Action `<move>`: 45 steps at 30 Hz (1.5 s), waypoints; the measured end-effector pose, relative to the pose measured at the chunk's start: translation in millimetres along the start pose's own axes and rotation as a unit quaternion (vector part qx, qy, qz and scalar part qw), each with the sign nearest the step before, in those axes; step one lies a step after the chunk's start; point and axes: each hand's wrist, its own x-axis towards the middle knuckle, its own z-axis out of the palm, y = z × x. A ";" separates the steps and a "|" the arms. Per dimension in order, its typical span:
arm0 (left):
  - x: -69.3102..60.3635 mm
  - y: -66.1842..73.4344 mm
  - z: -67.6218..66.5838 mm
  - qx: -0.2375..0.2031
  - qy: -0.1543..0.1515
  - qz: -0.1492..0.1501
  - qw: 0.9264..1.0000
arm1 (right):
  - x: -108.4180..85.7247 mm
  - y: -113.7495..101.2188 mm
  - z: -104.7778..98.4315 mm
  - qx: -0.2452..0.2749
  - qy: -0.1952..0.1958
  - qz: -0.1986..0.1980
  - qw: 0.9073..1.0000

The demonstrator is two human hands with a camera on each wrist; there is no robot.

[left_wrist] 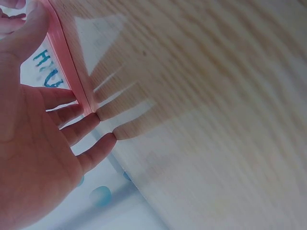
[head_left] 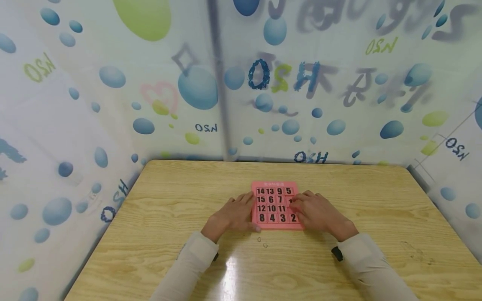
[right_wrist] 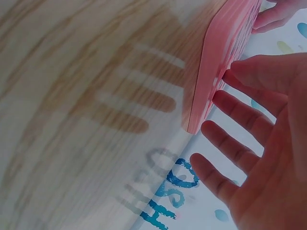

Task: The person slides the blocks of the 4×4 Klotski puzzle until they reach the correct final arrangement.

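Note:
A pink number-tile puzzle [head_left: 278, 226] lies flat on the wooden table, its numbered tiles in four rows. The left hand [head_left: 238, 214] is at its left side, fingertips at the edge and thumb by the lower left corner; in the left wrist view that hand [left_wrist: 41, 148] has spread, nearly straight fingers beside the pink frame [left_wrist: 64, 55]. The right hand [head_left: 318, 212] reaches over the right side, fingertips on or just above tiles in the right column, partly covering them. In the right wrist view the right hand's [right_wrist: 261, 129] fingers extend to the puzzle's edge [right_wrist: 216, 52].
The wooden table [head_left: 169, 209] reaches back to a patterned wall covering [head_left: 316, 96] with blue and green drops and lettering. Similar covering stands at both sides. Small marks show on the tabletop near the puzzle's front edge and at right.

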 end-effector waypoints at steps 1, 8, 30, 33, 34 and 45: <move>0.1 0.0 0.0 0.000 0.000 0.000 1.000 | 0.0 0.3 0.4 -0.001 0.002 -0.001 1.000; -0.5 0.7 0.2 -0.001 0.000 -0.002 1.000 | -0.1 0.9 1.7 0.002 -0.001 0.009 1.000; -0.1 1.2 0.3 -0.002 -0.001 -0.005 1.000 | -1.6 2.0 1.8 0.005 -0.012 0.012 1.000; 1.5 0.9 0.9 0.001 0.001 -0.005 1.000 | -4.4 2.1 0.3 0.004 -0.006 -0.007 1.000; 2.0 0.7 1.2 0.002 0.002 -0.005 1.000 | -5.5 2.3 -0.2 0.004 -0.004 -0.016 1.000; 3.8 0.1 1.9 -0.003 0.008 -0.005 1.000 | -17.6 3.9 -2.4 0.008 0.008 -0.108 0.994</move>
